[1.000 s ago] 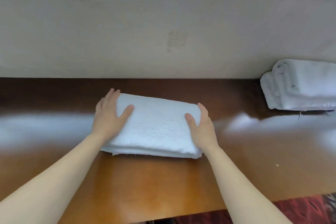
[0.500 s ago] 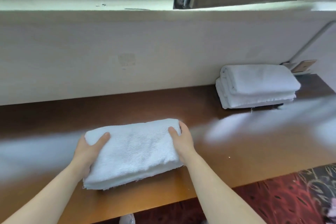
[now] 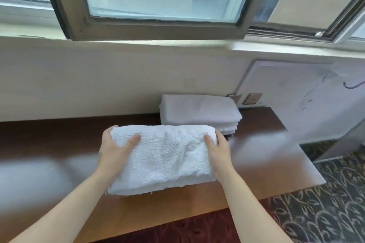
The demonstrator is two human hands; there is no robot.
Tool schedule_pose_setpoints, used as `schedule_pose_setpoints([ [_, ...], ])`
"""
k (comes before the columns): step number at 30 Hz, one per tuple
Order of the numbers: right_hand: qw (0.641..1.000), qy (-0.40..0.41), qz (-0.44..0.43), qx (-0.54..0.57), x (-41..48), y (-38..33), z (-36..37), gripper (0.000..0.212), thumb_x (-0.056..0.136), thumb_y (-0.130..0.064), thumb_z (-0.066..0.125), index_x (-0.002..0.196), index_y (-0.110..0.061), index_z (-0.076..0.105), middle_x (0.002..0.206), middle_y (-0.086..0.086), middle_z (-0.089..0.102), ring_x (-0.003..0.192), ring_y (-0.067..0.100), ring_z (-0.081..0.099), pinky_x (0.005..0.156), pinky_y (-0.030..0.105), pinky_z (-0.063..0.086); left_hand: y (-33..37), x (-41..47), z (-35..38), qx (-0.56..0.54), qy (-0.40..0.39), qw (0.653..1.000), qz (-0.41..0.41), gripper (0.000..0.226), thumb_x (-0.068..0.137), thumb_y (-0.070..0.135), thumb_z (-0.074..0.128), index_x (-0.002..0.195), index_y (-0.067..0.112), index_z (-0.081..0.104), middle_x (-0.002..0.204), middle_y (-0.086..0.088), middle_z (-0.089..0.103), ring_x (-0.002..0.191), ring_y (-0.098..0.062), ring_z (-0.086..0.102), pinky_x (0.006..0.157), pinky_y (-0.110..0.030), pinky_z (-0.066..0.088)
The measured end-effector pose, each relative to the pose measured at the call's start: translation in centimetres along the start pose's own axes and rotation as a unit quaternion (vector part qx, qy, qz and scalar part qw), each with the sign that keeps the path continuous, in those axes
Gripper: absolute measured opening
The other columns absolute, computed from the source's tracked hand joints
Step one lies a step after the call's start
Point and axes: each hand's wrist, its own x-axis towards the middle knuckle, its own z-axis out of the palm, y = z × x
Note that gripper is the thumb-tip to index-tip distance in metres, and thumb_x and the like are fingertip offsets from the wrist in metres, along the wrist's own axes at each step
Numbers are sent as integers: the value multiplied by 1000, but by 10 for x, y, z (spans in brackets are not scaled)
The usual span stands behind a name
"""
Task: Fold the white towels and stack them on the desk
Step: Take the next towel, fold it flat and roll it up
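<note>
A folded white towel point(image 3: 164, 156) is held above the brown wooden desk point(image 3: 266, 160). My left hand point(image 3: 115, 150) grips its left end, thumb on top. My right hand point(image 3: 218, 151) grips its right end the same way. Behind it, against the wall at the desk's back right, sits a stack of folded white towels point(image 3: 199, 112). The held towel's far edge overlaps the front of that stack in the view.
A white wall point(image 3: 98, 85) runs behind the desk, under a window with a brown frame point(image 3: 158, 29). Wall plates point(image 3: 252, 98) sit right of the stack. The desk's right end point(image 3: 304, 156) drops to patterned carpet point(image 3: 325, 213).
Both hands have lifted the folded towel off the desk and carried it right and away from me, toward the stack. The view has tilted up to show the window.
</note>
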Motion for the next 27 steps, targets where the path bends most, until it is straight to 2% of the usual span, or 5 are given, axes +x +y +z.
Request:
schedule_pose_setpoints([
  [10, 997, 65, -41, -32, 135, -25, -76, 58, 79, -56, 54, 129, -27, 59, 125, -6, 66, 118, 16, 61, 104, 46, 48, 69, 76, 146, 0, -15, 999, 30, 83, 72, 57, 79, 139, 32, 37, 125, 12, 53, 113, -14, 55, 92, -33, 46],
  [15, 989, 87, -56, -103, 205, -37, -82, 54, 80, -59, 46, 126, -33, 60, 116, -12, 69, 115, 16, 61, 104, 49, 46, 82, 121, 200, 40, 10, 997, 67, 94, 75, 61, 74, 148, 23, 29, 149, 5, 40, 136, -19, 42, 109, -41, 39],
  [22, 974, 50, -73, -209, 262, -18, -76, 46, 101, -20, 45, 148, -21, 43, 148, -2, 50, 136, 20, 45, 105, 29, 35, 52, 165, 211, 157, 34, 983, 88, 95, 68, 75, 68, 140, 21, 39, 137, -1, 46, 127, -22, 45, 100, -41, 44],
  [25, 962, 38, -92, -253, 270, -8, -72, 47, 104, -19, 37, 151, -22, 37, 152, -2, 45, 138, 23, 42, 105, 33, 35, 51, 162, 212, 275, 109, 937, 184, 81, 81, 66, 60, 140, 13, 40, 140, -11, 47, 129, -31, 42, 102, -46, 39],
  [27, 939, 88, -155, -295, 271, -4, -69, 46, 101, -13, 38, 147, -17, 43, 148, 7, 49, 134, 30, 45, 105, 40, 38, 55, 151, 216, 326, 146, 894, 271, 64, 91, 57, 48, 139, 14, 44, 145, -13, 45, 133, -34, 40, 105, -49, 35],
])
